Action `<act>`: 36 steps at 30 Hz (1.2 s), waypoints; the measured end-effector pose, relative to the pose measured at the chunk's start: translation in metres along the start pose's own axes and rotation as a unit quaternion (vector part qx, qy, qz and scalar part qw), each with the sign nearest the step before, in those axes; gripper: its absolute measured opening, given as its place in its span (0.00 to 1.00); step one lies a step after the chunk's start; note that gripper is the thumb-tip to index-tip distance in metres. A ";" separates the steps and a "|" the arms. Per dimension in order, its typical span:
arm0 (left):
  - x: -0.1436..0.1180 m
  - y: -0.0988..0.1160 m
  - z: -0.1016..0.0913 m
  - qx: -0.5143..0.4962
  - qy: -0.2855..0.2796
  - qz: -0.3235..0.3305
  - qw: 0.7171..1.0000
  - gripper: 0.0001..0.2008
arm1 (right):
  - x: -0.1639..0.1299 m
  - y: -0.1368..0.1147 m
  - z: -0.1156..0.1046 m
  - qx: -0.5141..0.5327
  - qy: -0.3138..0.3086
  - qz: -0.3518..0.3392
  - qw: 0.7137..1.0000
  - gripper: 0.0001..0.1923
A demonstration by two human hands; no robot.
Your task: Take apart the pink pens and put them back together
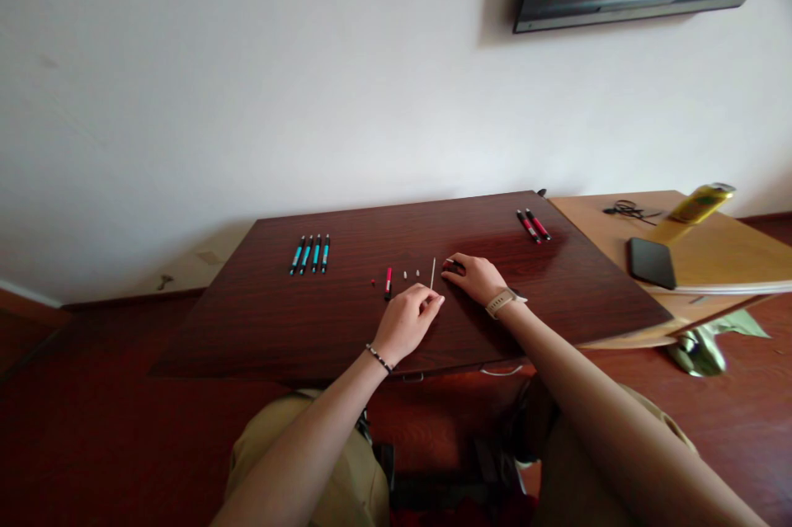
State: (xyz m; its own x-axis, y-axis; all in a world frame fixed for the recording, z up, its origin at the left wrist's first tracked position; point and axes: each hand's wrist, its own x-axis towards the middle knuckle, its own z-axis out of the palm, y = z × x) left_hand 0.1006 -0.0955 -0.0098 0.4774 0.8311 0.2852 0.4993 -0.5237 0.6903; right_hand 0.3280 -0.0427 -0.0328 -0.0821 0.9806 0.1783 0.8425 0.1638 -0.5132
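Left hand just below refill.

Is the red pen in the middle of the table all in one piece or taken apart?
Taken apart: the red barrel lies beside loose small parts and a thin refill.

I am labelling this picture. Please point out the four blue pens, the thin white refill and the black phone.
Blue pens (310, 254), head view, middle of the row.
White refill (432, 273), head view, mid-length.
Black phone (651, 262), head view, screen centre.
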 end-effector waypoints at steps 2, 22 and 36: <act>0.000 0.001 0.000 0.002 0.001 0.000 1.000 0.13 | 0.001 0.001 0.000 -0.005 -0.003 0.002 1.000 0.13; 0.000 -0.001 -0.006 0.012 0.008 -0.001 1.000 0.10 | -0.002 -0.004 -0.001 -0.004 0.022 0.025 0.999 0.17; 0.005 -0.010 -0.013 0.036 0.033 -0.017 0.999 0.08 | -0.019 -0.007 -0.015 -0.015 0.044 0.050 0.998 0.10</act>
State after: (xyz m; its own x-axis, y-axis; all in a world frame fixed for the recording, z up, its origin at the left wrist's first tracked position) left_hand 0.0888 -0.0843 -0.0066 0.4120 0.8583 0.3059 0.5663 -0.5042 0.6520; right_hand 0.3318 -0.0638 -0.0203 0.0489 0.9781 0.2021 0.8600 0.0617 -0.5065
